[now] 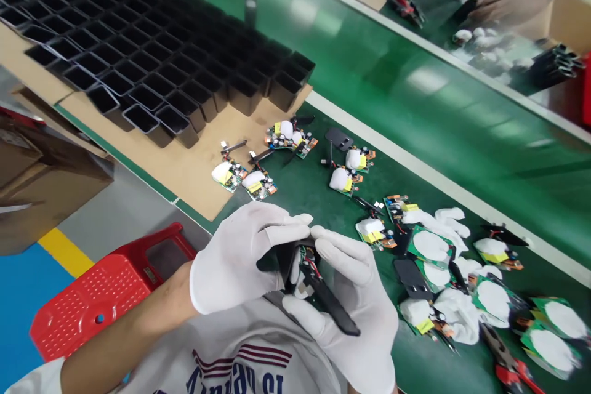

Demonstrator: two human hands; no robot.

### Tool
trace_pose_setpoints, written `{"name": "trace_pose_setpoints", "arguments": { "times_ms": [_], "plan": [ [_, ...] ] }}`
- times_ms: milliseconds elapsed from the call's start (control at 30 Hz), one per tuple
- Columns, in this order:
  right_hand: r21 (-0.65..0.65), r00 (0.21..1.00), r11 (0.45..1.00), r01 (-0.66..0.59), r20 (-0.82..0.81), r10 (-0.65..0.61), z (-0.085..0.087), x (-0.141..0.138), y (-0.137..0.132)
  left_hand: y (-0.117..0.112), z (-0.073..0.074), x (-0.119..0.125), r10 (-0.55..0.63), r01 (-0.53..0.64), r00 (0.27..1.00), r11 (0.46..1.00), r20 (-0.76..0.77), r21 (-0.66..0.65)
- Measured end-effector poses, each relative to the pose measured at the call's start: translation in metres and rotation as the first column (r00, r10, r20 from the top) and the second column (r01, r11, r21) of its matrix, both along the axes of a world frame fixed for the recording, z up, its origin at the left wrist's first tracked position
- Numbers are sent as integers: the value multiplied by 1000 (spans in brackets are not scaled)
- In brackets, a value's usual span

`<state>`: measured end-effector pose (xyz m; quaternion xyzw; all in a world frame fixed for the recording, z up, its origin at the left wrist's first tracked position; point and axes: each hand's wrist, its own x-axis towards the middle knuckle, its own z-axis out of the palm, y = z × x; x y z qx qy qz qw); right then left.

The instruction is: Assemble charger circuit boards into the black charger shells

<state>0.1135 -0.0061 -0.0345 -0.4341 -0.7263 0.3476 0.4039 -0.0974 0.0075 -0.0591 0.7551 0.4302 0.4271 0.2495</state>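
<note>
In front of my chest, my left hand [242, 258] in a white glove is closed around a black plastic case [287, 257]. My gloved right hand [360, 295] grips a circuit board with red and black wires [310, 261] at the mouth of the case. A black end cap [335, 308] sticks out from between the fingers, pointing down and to the right. How deep the board sits in the case is hidden by my fingers. Just beyond my hands, several loose circuit boards [258, 184] with white filler lie on the green table.
Many open black cases [148, 95] stand in rows on cardboard [207, 178] at the left. Red-handled pliers [503, 360] lie at the lower right among boards and white gloves [457, 314]. A red stool [106, 289] stands left. Behind the green partition [392, 80], another person works.
</note>
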Motion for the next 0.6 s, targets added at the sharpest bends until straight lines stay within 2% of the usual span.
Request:
{"name": "trace_pose_setpoints", "arguments": {
  "times_ms": [133, 267, 367, 467, 600],
  "plan": [
    [87, 994, 995, -42, -95, 50, 15, -24, 11, -7, 13, -22, 61, -60, 998, 998, 24, -35],
    [96, 979, 995, -20, -202, 40, 21, -58, 23, -17, 14, -42, 201, -200, 979, 979, 23, -31],
    [3, 959, 999, -42, -280, 41, 16, -84, 31, -22, 10, -56, 289, -288, 955, 957, 68, -27],
    [-47, 963, 998, -41, -268, 27, 6, -105, 34, -23, 5, -70, 368, -364, 927, 929, 73, -65],
    [42, 981, 999, 33, -192, -24, -10, -126, 28, -21, -4, -84, 461, -458, 878, 888, 131, -54]
  ]
}}
